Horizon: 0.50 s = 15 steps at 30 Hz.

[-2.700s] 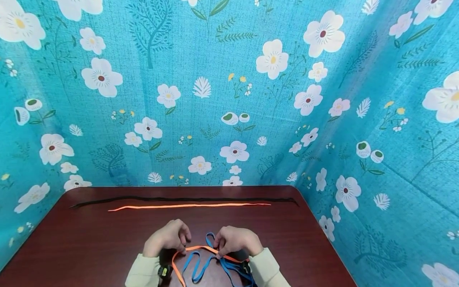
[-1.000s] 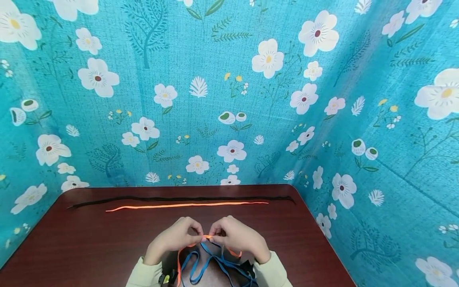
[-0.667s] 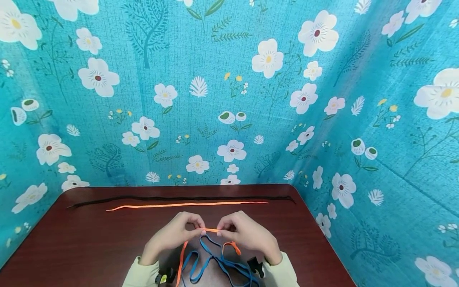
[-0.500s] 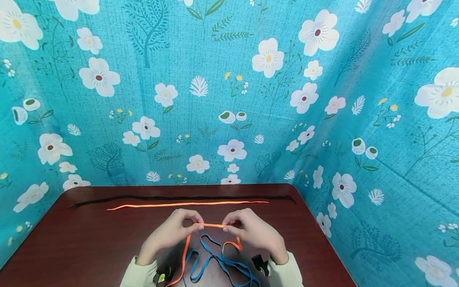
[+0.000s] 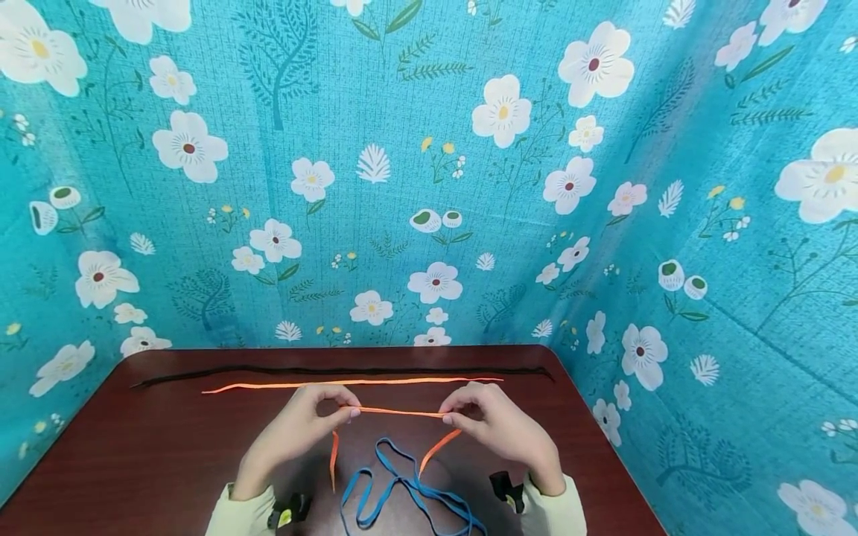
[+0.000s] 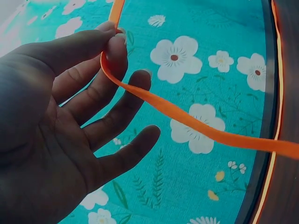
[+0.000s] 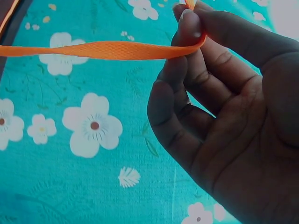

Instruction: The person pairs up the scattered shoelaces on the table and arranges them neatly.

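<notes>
You are pinching the orange lace (image 5: 401, 412) between thumb and fingers of each hand, with your left hand (image 5: 298, 426) and right hand (image 5: 504, 430) standing well apart. The lace is running nearly straight between them above the table (image 5: 167, 447), its left tail (image 5: 334, 461) and right tail (image 5: 439, 447) hanging below the pinches. The step is looking like straightening; the next move is probably calling for level hands, even tension and no dragging of the blue lace (image 5: 418, 487). Beyond, a second orange lace (image 5: 389, 382) and a black lace (image 5: 295, 371) are lying stretched out. The pinches are hiding short lengths, the head view's lower edge is cutting off the blue lace, and right-tail contact with it is remaining uncertain.
</notes>
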Available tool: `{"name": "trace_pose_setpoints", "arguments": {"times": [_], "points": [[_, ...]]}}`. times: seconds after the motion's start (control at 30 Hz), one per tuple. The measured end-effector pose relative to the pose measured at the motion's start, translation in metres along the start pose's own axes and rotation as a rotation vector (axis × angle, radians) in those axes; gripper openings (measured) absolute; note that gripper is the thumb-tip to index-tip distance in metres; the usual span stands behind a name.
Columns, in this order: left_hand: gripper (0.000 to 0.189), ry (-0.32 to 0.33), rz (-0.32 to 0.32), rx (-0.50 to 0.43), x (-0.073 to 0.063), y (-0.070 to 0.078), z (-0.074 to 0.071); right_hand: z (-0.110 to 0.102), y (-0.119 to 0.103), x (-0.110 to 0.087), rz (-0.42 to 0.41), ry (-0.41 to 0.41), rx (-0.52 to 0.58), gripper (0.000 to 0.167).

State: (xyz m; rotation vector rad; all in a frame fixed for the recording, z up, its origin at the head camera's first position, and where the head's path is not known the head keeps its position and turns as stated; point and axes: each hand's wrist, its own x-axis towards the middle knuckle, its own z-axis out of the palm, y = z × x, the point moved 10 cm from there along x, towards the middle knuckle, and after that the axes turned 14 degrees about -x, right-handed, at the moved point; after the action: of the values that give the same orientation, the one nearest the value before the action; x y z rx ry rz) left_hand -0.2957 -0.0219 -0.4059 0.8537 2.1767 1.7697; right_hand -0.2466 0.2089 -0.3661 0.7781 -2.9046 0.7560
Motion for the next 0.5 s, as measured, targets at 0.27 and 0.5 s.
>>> {"name": "trace_pose_setpoints", "arguments": {"times": [0.27,0.5], "points": [[0.010,0.059,-0.007,0.024,-0.005,0.000,-0.017,-0.017,0.010,-0.010,0.016,0.071,-0.011,0.010],[0.006,0.135,0.030,0.092,-0.011,-0.001,-0.033,-0.027,0.021,-0.016,0.045,0.111,-0.048,0.011]]}}
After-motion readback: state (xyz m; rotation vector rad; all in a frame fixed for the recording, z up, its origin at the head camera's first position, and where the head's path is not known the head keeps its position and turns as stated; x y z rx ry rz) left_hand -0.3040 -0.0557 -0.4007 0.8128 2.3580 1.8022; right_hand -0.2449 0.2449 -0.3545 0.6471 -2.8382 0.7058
